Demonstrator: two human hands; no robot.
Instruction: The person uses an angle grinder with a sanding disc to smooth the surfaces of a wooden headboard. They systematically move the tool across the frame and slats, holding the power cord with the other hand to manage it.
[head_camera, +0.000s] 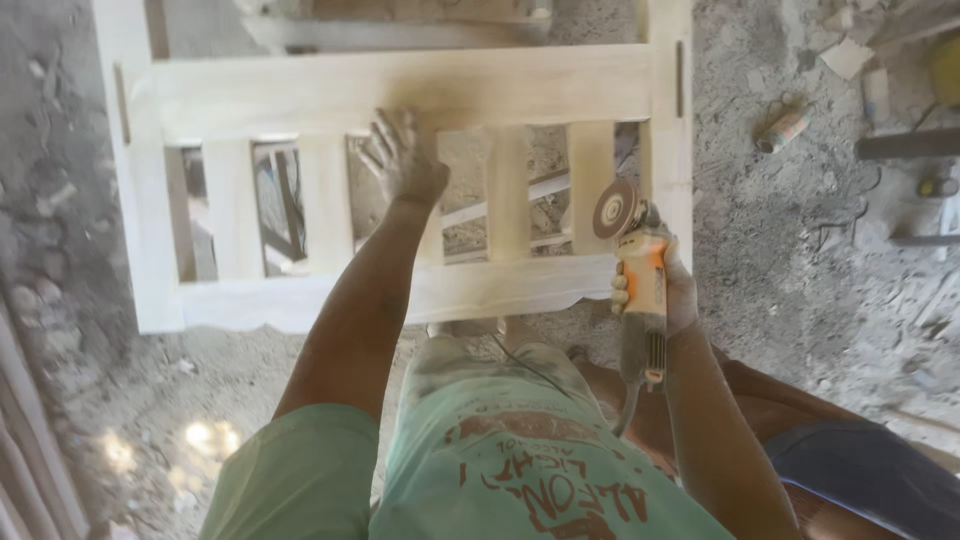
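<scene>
The left hand (403, 158) lies flat with its fingers spread on the pale wooden frame (400, 92), pressing where a slat meets the broad upper rail. The right hand (668, 290) is wrapped tight around the body of an angle grinder (640, 290), whose round sanding disc (617, 210) stands just beside the frame's right upright, near its lower right corner; whether the disc touches the wood cannot be told. The two hands are well apart.

The frame is bare, unfinished light wood, dusted white: two wide rails joined by a row of short upright slats with gaps between them, the lower rail cut to a wavy edge. It lies across the dusty ground in front of the person. The grinder is orange and grey, with a cord trailing from its rear. A small can (785, 128) lies on the rubble-strewn dirt floor (780, 260) beyond the frame's right edge.
</scene>
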